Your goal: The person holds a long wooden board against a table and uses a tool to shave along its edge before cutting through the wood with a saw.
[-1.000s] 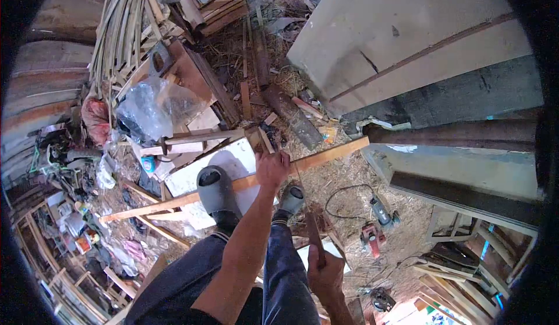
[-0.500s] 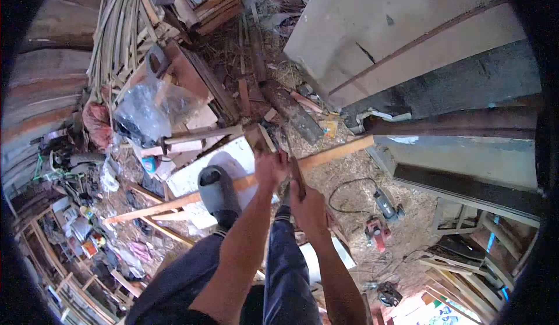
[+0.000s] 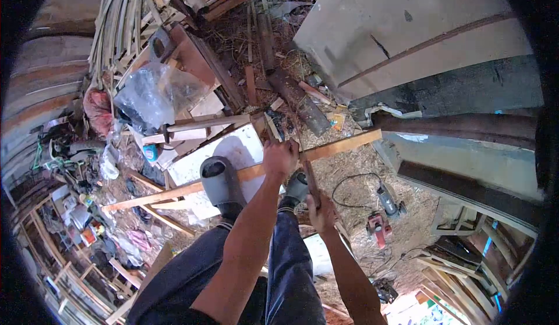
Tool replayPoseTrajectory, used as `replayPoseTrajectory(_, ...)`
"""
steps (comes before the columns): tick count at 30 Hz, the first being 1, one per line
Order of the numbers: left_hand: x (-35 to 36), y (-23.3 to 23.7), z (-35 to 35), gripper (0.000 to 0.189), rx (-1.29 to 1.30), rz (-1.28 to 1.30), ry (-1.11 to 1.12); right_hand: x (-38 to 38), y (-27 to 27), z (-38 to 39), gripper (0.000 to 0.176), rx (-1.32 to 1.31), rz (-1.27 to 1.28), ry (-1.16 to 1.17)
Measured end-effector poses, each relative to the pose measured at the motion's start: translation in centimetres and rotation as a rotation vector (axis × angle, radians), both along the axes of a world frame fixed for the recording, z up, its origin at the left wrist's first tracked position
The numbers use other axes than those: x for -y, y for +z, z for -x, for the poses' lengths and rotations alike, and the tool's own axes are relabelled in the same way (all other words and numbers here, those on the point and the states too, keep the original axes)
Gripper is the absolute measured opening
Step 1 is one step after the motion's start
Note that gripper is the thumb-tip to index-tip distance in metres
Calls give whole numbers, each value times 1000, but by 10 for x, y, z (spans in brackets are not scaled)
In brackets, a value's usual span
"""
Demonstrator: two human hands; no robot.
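My left hand [image 3: 280, 160] presses down, fingers curled, on the long tan wooden strip [image 3: 343, 146] across the white board [image 3: 247, 141]; right hand [image 3: 322, 214] grips the brown handsaw [image 3: 310, 178]. Best: light, straight strokes, fingers clear.

We see a long board [image 3: 333, 148] running across the view, and every place here is told from it. Our left hand [image 3: 280, 158] presses onto the board, fingers curled at its edge. Our right hand [image 3: 322, 211] grips a saw [image 3: 310, 178] on the board's near side, the narrow blade crossing the board just beside our left hand. Our left shoe [image 3: 223, 182] is against the board's near edge, over a white panel [image 3: 240, 146] that reaches beyond the board. A grey corded power tool [image 3: 387, 201] and a red tool [image 3: 379, 228] lie nearer us than its right end; a clear plastic bag [image 3: 147, 95] lies beyond its left half.
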State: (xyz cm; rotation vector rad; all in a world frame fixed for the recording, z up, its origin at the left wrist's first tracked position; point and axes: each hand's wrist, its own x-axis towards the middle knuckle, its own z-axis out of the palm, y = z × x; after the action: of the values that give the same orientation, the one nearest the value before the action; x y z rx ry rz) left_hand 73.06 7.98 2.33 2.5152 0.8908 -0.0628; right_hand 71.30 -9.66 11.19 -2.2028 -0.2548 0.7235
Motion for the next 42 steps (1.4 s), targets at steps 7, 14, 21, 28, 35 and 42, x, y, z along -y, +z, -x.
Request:
replayPoseTrajectory(7,-27,-4,-11,27,-15,-75,-97,-36,15,-45,40,-227,81,58)
replayPoseTrajectory(14,-39,-16,-20,32,53,-242,-70,-59,32,-73,45,-242,31,13)
replayPoseTrajectory(21,-36,-10,-29,40,215,-213,142,-84,157,-84,38,-157,250,124)
replayPoseTrajectory(28,-39,-14,-27,46,103,-165,94,-34,177,-65,36,-240,254,75)
replayPoseTrajectory(35,-31,-38,-22,45,-36,-144,112,-39,132,-63,45,-206,223,64)
replayPoseTrajectory(42,-38,-28,-21,25,-203,-12,3,-58,148,-77,33,-370,371,220)
